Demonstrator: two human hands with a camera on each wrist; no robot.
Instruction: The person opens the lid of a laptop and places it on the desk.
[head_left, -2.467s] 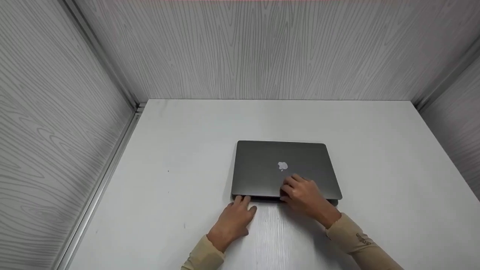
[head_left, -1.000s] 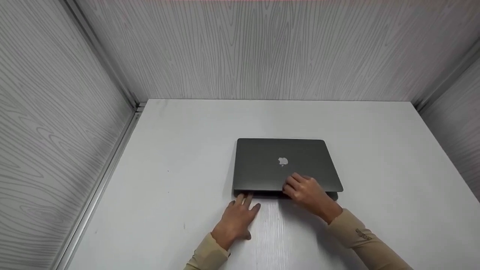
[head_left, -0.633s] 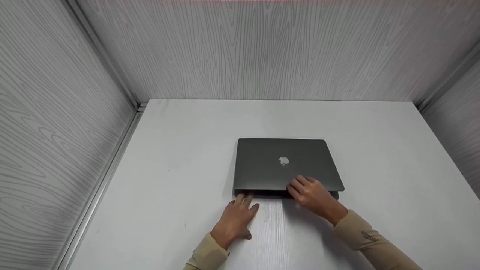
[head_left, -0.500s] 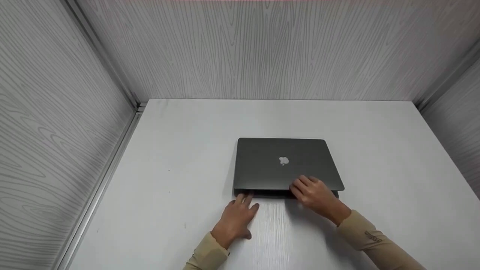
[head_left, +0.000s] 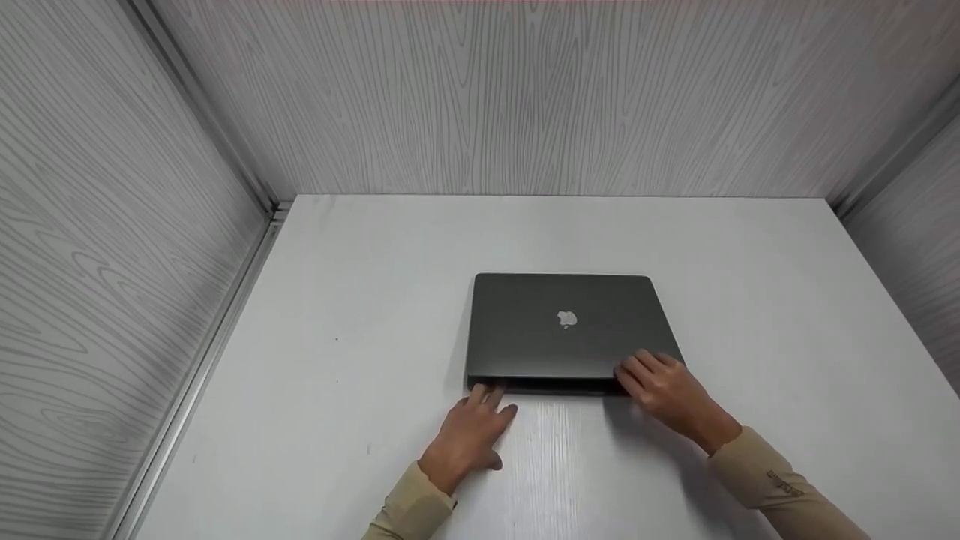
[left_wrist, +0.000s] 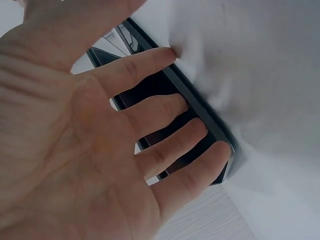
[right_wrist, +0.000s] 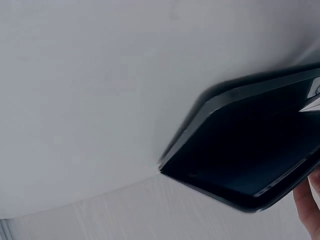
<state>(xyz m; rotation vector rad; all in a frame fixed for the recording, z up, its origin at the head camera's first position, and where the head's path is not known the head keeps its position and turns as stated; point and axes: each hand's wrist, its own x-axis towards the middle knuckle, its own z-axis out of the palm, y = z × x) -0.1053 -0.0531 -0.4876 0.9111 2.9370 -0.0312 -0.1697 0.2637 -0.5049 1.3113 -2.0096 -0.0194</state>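
My right hand [head_left: 667, 391] pinches the laptop lid [head_left: 540, 349] at 4–5 o'clock; my left hand [head_left: 465, 431], fingers [left_wrist: 155, 113] extended, touches the base [head_left: 562, 391] at 7–8.

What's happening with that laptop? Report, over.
Right hand holding the lid by its front edge. Laptop slightly ajar. Left hand touching its front edge; those fingers might obstruct closing.
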